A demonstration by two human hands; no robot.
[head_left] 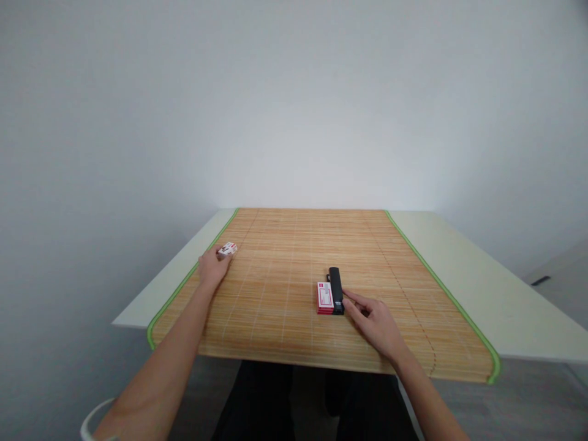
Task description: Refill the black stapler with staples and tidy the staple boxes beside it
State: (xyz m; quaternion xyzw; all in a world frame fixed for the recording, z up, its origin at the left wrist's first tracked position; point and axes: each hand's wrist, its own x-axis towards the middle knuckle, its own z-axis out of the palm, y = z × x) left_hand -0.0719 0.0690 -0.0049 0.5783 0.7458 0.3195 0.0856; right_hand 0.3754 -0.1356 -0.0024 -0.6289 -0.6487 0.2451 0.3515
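Note:
At the left side of the mat, my left hand [213, 264] is closed around the near side of a small white box with red and dark markings [228, 248]. Right of centre lies a black stapler [336, 288], its long axis pointing away from me. Small red-and-white boxes [325, 295], apparently stacked, sit against its left side. My right hand [373, 318] is at the stapler's right side, thumb and forefinger apart, fingertips at or very near its edge. Whether they press on it I cannot tell; the other fingers curl loosely below.
A bamboo mat [285, 245] with green edging covers the middle of a white table [463, 269]. Behind the table rises a plain pale wall [303, 110]. The mat's near edge hangs slightly over the table front, above my dark-clothed legs [257, 404].

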